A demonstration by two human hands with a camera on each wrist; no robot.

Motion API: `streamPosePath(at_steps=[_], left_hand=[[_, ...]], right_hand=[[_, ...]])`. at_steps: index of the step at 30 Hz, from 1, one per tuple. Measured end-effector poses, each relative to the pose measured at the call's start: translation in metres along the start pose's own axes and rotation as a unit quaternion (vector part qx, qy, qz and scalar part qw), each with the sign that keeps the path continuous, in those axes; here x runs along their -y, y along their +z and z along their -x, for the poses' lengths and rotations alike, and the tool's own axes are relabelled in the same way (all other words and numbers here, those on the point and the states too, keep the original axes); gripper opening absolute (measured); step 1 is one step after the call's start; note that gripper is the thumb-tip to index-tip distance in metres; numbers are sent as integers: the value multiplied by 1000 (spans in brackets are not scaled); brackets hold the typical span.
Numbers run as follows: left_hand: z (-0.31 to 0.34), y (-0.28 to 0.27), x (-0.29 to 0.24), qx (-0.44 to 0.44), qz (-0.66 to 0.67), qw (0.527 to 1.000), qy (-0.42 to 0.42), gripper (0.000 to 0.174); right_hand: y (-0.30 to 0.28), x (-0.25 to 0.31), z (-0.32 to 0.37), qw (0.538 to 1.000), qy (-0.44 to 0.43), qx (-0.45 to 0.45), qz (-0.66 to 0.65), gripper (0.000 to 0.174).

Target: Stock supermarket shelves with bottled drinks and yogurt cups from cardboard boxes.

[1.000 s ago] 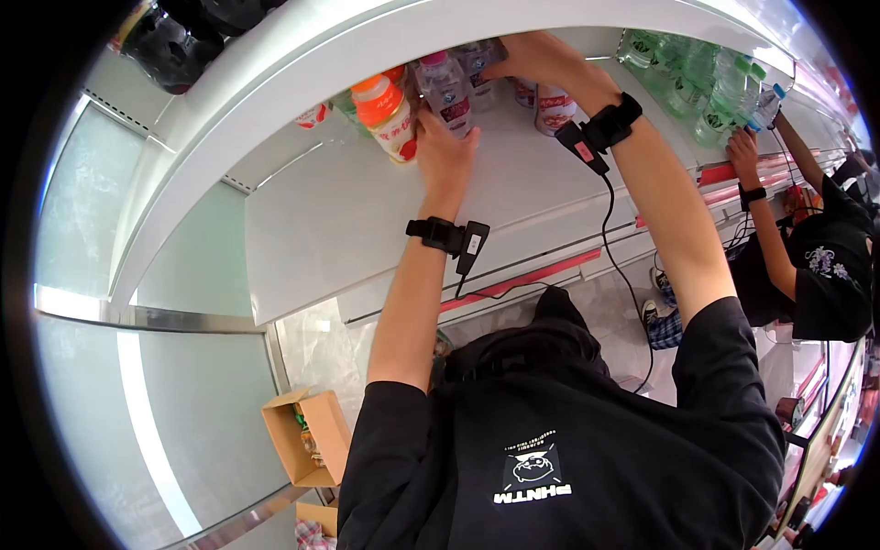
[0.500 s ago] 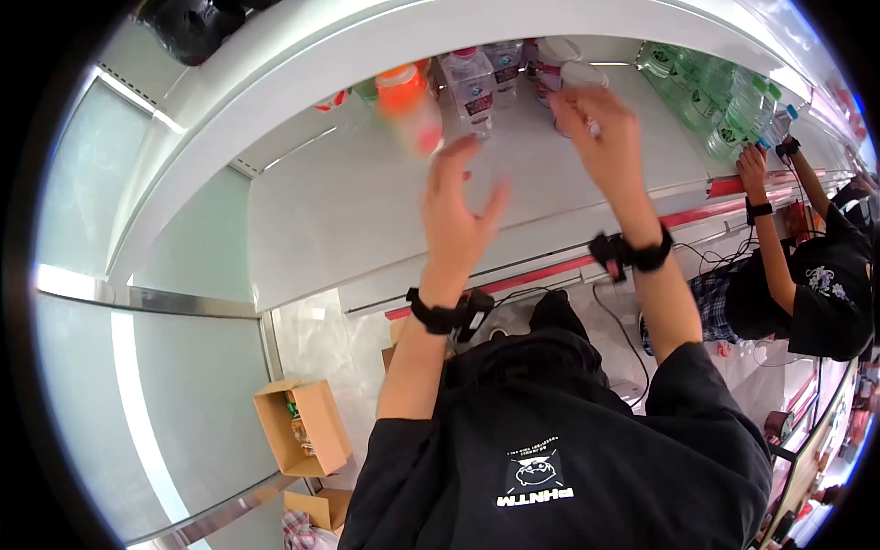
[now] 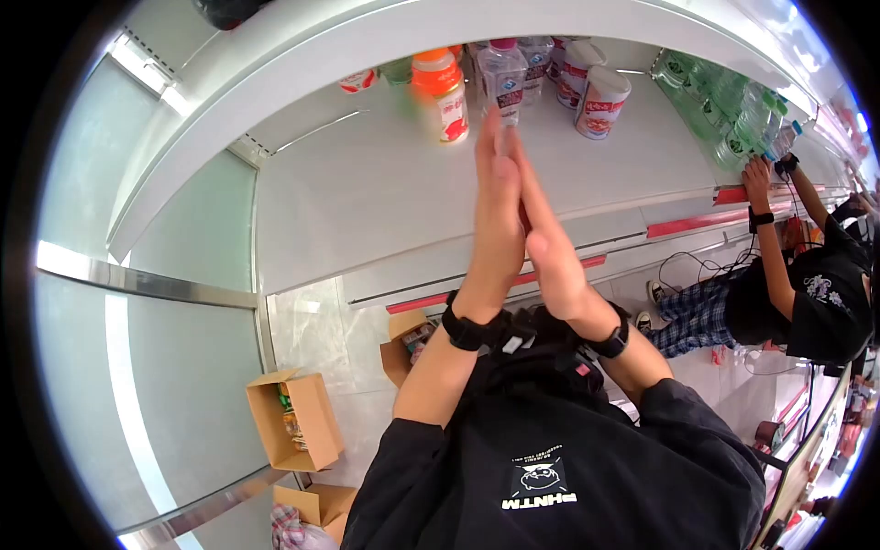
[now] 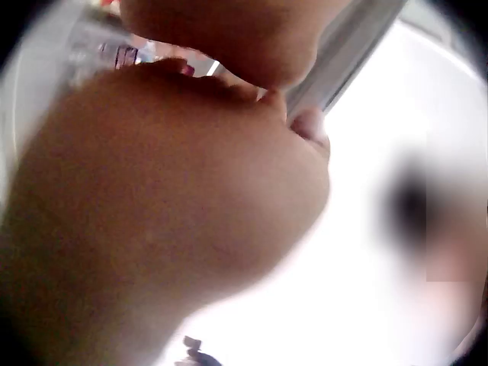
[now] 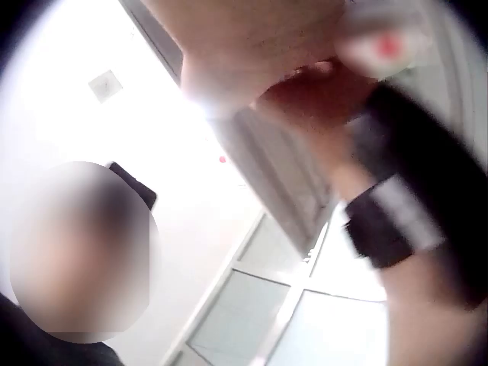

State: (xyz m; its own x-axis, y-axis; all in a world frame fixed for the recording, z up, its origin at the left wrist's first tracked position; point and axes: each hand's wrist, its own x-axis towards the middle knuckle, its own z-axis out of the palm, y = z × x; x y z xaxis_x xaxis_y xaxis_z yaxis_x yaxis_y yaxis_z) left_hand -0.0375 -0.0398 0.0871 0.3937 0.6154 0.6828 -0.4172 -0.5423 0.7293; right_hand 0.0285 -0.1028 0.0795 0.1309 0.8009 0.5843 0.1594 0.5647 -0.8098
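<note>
Both of my hands meet palm to palm before the shelf in the head view, fingers straight and pointing toward its back. The left hand point(image 3: 498, 225) is on the left side and the right hand point(image 3: 556, 268) on the right; neither holds anything. Past the fingertips, a clear bottle with a pink cap point(image 3: 503, 73) stands on the shelf point(image 3: 367, 197). Left of it is a white bottle with an orange cap point(image 3: 444, 96). To the right stand printed cans point(image 3: 602, 103). The left hand point(image 4: 175, 191) fills much of the left wrist view.
An upper shelf edge point(image 3: 367, 37) curves over the bottles. Green-tinted bottles point(image 3: 733, 119) stand at the right, where another person point(image 3: 807, 266) reaches in. Cardboard boxes point(image 3: 316, 422) sit on the floor at the left, by glass panels point(image 3: 183, 385).
Both hands have let go of the bottles, drawn back from the shelf and come together palm to palm. The cans, earlier partly behind the right hand, now show fully.
</note>
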Motion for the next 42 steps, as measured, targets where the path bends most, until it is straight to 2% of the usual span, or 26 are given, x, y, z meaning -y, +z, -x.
streamPosePath(at_steps=[1, 2, 3, 4, 5, 6, 7, 8, 9, 10, 11, 12, 13, 14, 15, 17, 19, 21, 23, 26, 31, 36, 42], left_hand=[[14, 4, 16, -2, 149, 984, -102, 79], [22, 5, 23, -3, 293, 935, -200, 85], [20, 4, 1, -5, 294, 936, -196, 85], [19, 3, -25, 9, 306, 940, -153, 85], [16, 0, -42, 26, 318, 941, -111, 85], [14, -9, -43, 96, 254, 962, -41, 87], [14, -15, -38, 93, 254, 962, -43, 87], [11, -22, -25, 160, 0, 984, 73, 86], [9, -28, -10, 216, -257, 924, 184, 85], [9, -34, 6, 160, -256, 925, 231, 72], [7, -40, 6, 165, -258, 923, 233, 72], [3, -46, 7, 77, -192, 976, 73, 67], [-2, -53, 8, -18, -117, 989, -90, 62], [-6, -72, 14, -54, -28, 987, -147, 56], [-9, -94, 20, -88, 64, 973, -204, 51], [-19, -117, 25, -216, 109, 955, -173, 42], [-25, -132, 41, -241, 132, 944, -183, 39], [-21, -139, 67, -268, 156, 932, -187, 39], [-11, -142, 97, -221, 35, 941, -255, 43], [-10, -131, 88, -171, -30, 944, -280, 44], [-6, -128, 89, -188, -48, 943, -272, 42], [-4, -129, 89, -204, -12, 938, -279, 40], [-2, -127, 82, -178, -60, 944, -271, 40]], right_hand=[[-5, -8, 1, 978, -92, 37, 183, 75], [-14, -24, -3, 947, -193, 46, 254, 73], [-19, -36, -8, 899, -292, 55, 321, 70], [-19, -45, -8, 897, -298, 56, 323, 70], [-16, -45, -13, 938, -234, -14, 255, 68], [-13, -45, -13, 967, -160, -83, 181, 66], [-8, -40, -4, 968, -157, -81, 180, 66], [5, -15, 0, 992, -35, -92, -78, 64], [18, 5, 4, 935, 89, -94, -331, 63], [28, 14, 8, 944, 113, -91, -297, 75], [30, 24, 7, 943, 109, -93, -300, 75], [25, 34, 5, 974, 56, -33, -219, 70], [16, 39, 4, 991, 3, 31, -132, 66], [-11, 34, -5, 985, -94, 140, -42, 58], [-18, 36, 0, 994, 9, 78, -79, 56], [-39, -5, -17, 995, 28, -96, -8, 48], [-73, -51, -33, 957, 103, -262, -65, 35], [-104, -77, -38, 930, 161, -313, -110, 32], [-129, -112, -33, 925, 173, -305, -144, 31], [-137, -124, -34, 918, 177, -309, -177, 29], [-123, -111, -34, 908, 206, -347, -112, 32], [-120, -111, -34, 921, 227, -315, -31, 35], [-119, -115, -33, 940, 213, -266, 15, 36]])
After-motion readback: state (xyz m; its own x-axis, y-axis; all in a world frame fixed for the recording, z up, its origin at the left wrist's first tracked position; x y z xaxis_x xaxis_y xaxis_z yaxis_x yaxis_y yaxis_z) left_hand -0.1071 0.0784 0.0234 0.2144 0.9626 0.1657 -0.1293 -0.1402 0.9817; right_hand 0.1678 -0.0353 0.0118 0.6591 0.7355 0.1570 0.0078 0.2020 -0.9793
